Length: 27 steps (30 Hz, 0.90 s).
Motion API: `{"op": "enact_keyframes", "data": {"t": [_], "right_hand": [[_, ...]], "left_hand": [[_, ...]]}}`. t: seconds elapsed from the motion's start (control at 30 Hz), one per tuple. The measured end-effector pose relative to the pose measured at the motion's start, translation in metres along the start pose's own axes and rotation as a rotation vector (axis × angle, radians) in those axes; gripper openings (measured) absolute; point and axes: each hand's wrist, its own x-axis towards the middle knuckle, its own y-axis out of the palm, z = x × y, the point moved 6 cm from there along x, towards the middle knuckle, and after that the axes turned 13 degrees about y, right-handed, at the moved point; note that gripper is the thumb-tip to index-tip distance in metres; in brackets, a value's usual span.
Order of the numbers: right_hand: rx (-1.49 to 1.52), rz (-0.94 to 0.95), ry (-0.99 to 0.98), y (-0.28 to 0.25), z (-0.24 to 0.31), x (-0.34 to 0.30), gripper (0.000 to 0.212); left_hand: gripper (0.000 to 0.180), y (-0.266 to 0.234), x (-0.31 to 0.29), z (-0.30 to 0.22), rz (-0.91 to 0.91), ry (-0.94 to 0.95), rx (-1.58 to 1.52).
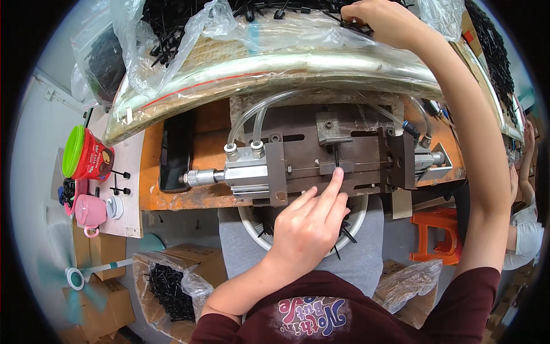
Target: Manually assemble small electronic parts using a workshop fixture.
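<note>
My left hand (306, 232) is over the front of a brown metal fixture (361, 152). Its index finger is stretched out, with the tip against a thin black stemmed part (337, 153) standing in the middle block; the other fingers are loosely apart. My right hand (384, 22) reaches far forward to a heap of black stemmed plastic parts (269, 10). Its fingers are curled in among them, and what lies between the fingertips is hidden. A white round basin (245, 226) with more black parts rests on my lap, partly behind my left hand.
Metal cylinders (247, 169) with clear air tubes (249, 112) flank the fixture. A dark phone (176, 152) lies left on the orange bench. Beyond are a red tub (97, 155) and pink cup (90, 210). A fan (74, 278), an orange stool (435, 235) and another person's arm (528, 143) flank me.
</note>
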Motion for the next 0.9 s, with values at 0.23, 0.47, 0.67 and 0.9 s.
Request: {"op": "enact_keyframes", "data": {"t": [0.23,0.47,0.67,0.9], "right_hand": [[0.149,-0.045,-0.216,-0.013,0.02,-0.011,0.014],[0.536,-0.086,0.039,-0.05,-0.003,-0.028,0.019],[1.34,-0.2,0.453,-0.057,-0.028,-0.055,0.009],[1.75,-0.139,0.298,-0.028,-0.01,-0.112,0.027]], "left_hand": [[0.024,0.0,0.003,0.002,-0.008,-0.001,-0.043],[0.023,-0.001,0.005,0.006,-0.024,0.017,-0.06],[0.023,-0.001,0.004,0.006,-0.038,0.038,-0.063],[0.043,-0.037,0.0,0.007,-0.162,-0.101,-0.466]]}}
